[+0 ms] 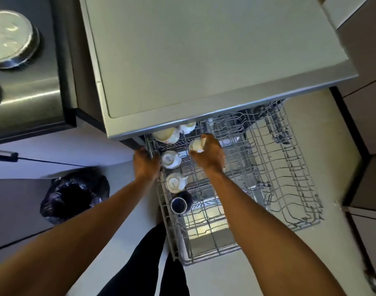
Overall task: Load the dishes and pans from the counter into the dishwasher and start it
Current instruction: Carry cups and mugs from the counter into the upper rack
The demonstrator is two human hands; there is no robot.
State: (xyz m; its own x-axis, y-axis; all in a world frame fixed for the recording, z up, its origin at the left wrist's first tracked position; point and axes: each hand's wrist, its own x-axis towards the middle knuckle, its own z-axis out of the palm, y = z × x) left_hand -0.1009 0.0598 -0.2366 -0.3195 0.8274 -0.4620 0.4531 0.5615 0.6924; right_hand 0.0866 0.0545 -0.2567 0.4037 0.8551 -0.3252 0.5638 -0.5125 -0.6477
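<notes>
- wire rack [214, 252] seen from straight above, pulled out from under the counter top [204, 56]; the rack's far end is hidden beneath the counter edge
- left hand [145, 164]: at the rack's left rim, toward its far end; fingers curled over the rim wire, gripping it
- right hand [209, 155]: above the rack's far-left part, just right of the cup row; fingers and thumb wrapped round a small white cup [196, 145]
- held cup is tilted onto its side, pointing toward the rack's left rim; cannot tell whether it touches the wires
- row along the rack's left side, near to far: dark blue mug [180, 204], then second white cup [175, 182], then third white cup [171, 159] — both white ones are base-up, with a printed mark showing on the base
- rack's far-left corner: two pale cups [166, 135], partly under the counter edge, just beyond the held cup
- rack's right half: rows of upright wire tines; a lit pale surface shows through the wires below the rack's near half
- left of the rack, on the floor: black bin bag [75, 193], mouth open
- further left of the rack and beyond it: stove top [28, 92] carrying a steel lidded pot [9, 37] — blurred
</notes>
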